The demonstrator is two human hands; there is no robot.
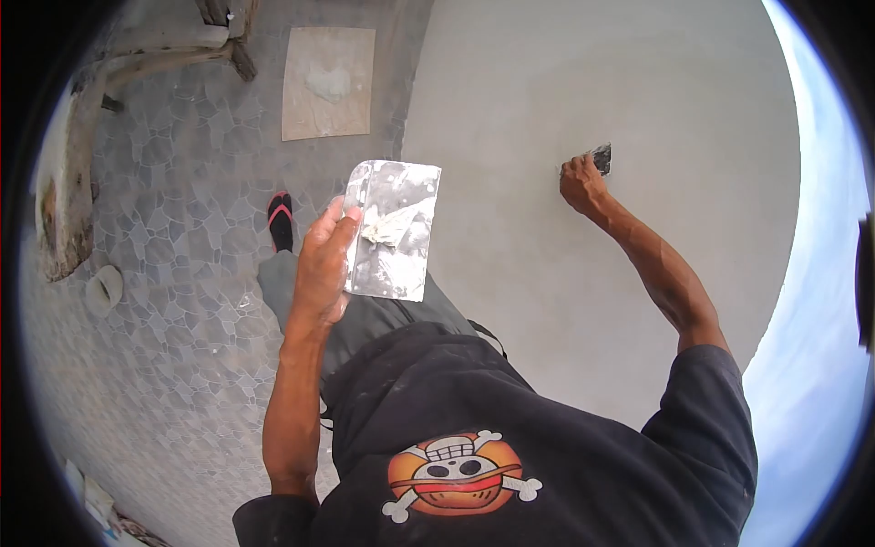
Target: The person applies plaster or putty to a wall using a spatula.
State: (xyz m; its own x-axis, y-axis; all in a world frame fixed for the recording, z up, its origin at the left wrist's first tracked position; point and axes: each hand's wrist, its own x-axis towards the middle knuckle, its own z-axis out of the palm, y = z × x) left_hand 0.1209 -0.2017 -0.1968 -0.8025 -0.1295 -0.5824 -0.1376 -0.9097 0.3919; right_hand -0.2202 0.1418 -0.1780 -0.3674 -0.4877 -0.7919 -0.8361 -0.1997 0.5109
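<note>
My left hand [324,260] grips the edge of a flat metal plastering plate [401,196], its face smeared white. A small lump of pale putty [387,228] sits on the middle of that plate. Out to the right, my right hand [583,185] is closed around a putty knife [602,159] with a dark, stained blade, held against the grey wall [510,246]. The fingers cover the knife's handle, and how much of the blade touches the wall is hard to tell.
On the stone-patterned floor [182,191] lies a pale board [328,82] with white powder on it. A wooden bench-like frame [73,173] stands at the left, near a round pale object [105,290]. My foot in a sandal [280,219] rests on the floor.
</note>
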